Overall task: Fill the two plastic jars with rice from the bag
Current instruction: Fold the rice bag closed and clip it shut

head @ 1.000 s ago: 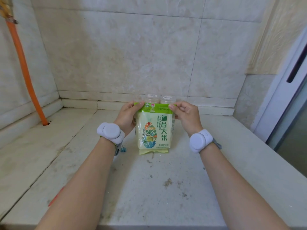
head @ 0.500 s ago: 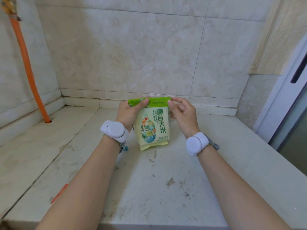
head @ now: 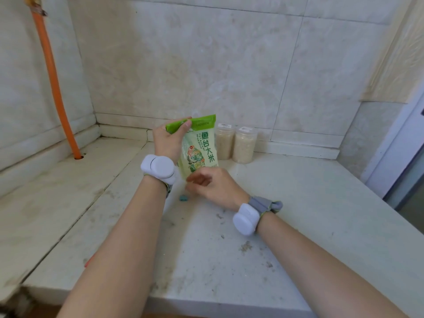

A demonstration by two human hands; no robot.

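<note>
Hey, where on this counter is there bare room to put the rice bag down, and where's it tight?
Bare counter lies right of the right hand, in front of the two jars. More lies between the left hand and the orange pipe. It is crowded at the back wall, where the rice bag nearly meets the jars, and around the small blue thing.

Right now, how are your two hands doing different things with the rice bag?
The left hand pinches the green top of the rice bag and holds it up; the right hand is down at the bag's bottom, fingers loosely curled. The left hand is higher, the right hand lower and nearer. Both wear a white wrist device.
</note>
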